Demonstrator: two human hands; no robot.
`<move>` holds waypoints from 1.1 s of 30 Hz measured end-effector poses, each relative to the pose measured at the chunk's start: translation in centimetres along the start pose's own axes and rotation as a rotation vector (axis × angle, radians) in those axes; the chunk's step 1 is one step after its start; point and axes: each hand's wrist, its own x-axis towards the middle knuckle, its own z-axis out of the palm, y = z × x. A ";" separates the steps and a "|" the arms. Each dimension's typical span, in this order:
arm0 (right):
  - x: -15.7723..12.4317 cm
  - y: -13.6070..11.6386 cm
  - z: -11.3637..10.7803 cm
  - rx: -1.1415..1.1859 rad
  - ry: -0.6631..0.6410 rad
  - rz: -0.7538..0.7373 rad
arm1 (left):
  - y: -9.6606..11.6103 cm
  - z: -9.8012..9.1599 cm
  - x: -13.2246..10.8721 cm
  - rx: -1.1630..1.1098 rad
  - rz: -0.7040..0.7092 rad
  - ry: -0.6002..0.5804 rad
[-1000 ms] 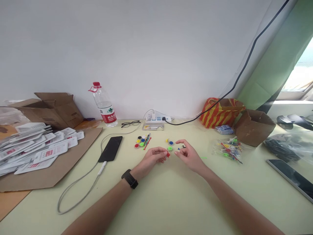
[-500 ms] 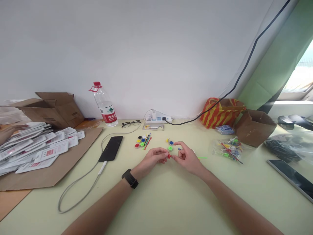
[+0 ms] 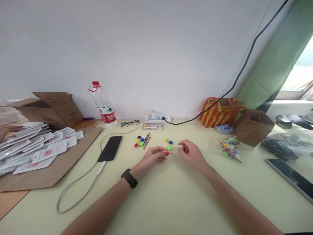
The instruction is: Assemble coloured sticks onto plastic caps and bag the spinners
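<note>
My left hand point(image 3: 153, 156) rests on the pale yellow table point(image 3: 156, 195), fingers pinched on a small red plastic piece point(image 3: 167, 152). A black watch sits on that wrist. My right hand point(image 3: 191, 152) lies just to the right of it, fingers curled over something small and dark that I cannot make out. Just beyond the hands lie a green disc point(image 3: 169, 148) and a blue one point(image 3: 170, 142). Further left is a cluster of small coloured discs and sticks point(image 3: 142, 141).
A black phone point(image 3: 110, 148) on a grey cable lies left. A water bottle point(image 3: 102, 104), glasses point(image 3: 130, 123) and a power strip point(image 3: 157, 118) stand at the back. Cardboard with white packets point(image 3: 36, 147) is far left. A bag of coloured parts point(image 3: 227, 148), a striped bag, a box and a tablet lie right.
My right hand came in to the red piece, then drew back a little to the right with its fingers curled. My left hand kept its pinch on the red piece.
</note>
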 end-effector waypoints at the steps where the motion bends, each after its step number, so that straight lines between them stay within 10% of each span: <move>1: 0.4 0.7 -0.3 -0.049 0.044 0.001 | -0.1 0.0 0.1 0.002 0.008 0.010; 14: 1.8 4.2 -2.8 -0.183 0.018 0.055 | -1.1 -0.9 -0.1 0.811 0.433 0.208; 21: 1.1 2.8 -2.8 -0.241 -0.091 0.049 | -0.7 -0.1 -0.9 0.992 0.606 0.047; 28: 1.1 2.8 -5.2 -0.231 -0.257 0.076 | -1.0 -0.7 -0.1 1.051 0.654 0.231; 33: 0.9 2.1 -5.5 -0.211 -0.353 0.061 | -1.0 0.7 -1.4 0.989 0.635 0.025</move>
